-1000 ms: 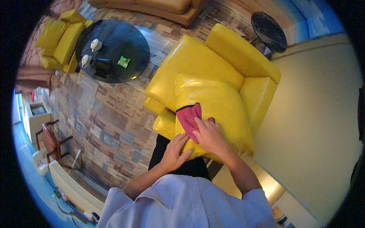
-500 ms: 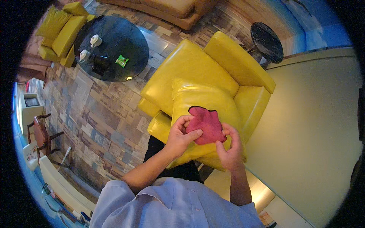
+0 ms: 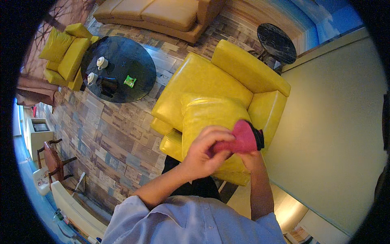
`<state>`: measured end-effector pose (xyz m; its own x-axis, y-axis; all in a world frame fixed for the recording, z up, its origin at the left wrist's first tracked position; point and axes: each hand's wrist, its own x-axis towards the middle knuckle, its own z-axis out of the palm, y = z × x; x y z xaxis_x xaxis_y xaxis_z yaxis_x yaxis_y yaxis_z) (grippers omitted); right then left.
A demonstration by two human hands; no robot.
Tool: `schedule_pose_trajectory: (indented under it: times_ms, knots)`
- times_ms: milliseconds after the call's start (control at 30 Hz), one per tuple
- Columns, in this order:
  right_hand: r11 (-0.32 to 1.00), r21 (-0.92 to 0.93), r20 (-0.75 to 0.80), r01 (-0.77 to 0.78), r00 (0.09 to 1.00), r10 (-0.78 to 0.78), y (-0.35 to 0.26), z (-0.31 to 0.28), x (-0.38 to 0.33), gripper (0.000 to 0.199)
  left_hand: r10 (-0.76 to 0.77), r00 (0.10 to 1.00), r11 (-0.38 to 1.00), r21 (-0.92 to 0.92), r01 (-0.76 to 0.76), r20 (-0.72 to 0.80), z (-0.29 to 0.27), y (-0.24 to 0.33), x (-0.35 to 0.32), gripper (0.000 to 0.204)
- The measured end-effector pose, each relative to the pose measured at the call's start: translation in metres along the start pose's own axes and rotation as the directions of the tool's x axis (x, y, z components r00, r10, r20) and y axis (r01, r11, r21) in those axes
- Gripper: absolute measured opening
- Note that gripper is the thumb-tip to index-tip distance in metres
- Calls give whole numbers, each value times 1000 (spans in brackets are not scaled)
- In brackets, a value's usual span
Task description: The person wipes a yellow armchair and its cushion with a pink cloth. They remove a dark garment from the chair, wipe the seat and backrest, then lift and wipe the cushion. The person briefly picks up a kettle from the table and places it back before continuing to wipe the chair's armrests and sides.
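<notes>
From the head camera, the person's left hand [image 3: 203,152] curls its fingers around the near-left edge of a pink cloth [image 3: 239,140], pinching the fabric between thumb and fingertips. The right hand [image 3: 251,157] sits underneath and mostly behind the cloth; its grip is hidden, so I cannot tell whether it is spread or closed. The cloth looks soft and bunched, with a dark patch at its right end. It is held up just above a loose yellow cushion [image 3: 211,118], which stands on the seat of a yellow armchair [image 3: 227,77]. Both are glossy and smooth like leather, the armchair boxy with a thick, rounded back roll.

On the far left a round black tabletop [image 3: 134,61], shiny, carries two white cups [image 3: 101,63], a small green packet [image 3: 129,81] and a dark object beside them; what is in the cups is too small to tell. Beyond it stands a second yellow armchair [image 3: 67,55], and at the far end a long tan sofa [image 3: 162,14] with flat seat pads. A small round dark side table [image 3: 276,42] stands to the far right of the near armchair. The floor [image 3: 113,142] is patchwork wooden planks in mixed browns and greys. To the right lies a plain, pale, matte surface [image 3: 333,134]. The person's sleeves are light blue-grey cloth.
</notes>
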<state>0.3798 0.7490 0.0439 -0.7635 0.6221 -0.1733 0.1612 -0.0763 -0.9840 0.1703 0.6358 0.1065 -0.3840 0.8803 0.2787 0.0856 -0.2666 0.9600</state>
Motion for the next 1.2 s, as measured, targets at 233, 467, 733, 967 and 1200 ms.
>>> schedule_pose_trajectory:
  times_ms: [233,467,733,967,1200]
  knots:
    - [830,520,-428,201,902,50,-13,-58,-8,52,-216,972,927,294,233,-87,-12,-41,-41,36]
    - [743,-663,176,87,983,42,3,-28,-35,59,-327,924,643,763,65,197,4,-73,-114,49]
    - [378,-910,-56,-168,955,291,39,13,-8,66,-354,910,540,842,12,214,11,-91,-145,61]
    - [208,-895,-303,-395,879,368,81,12,106,66,-269,947,637,770,39,175,7,-96,-148,58]
    - [274,-956,220,108,880,421,49,91,56,63,-176,967,691,723,-11,183,-11,-108,-172,57]
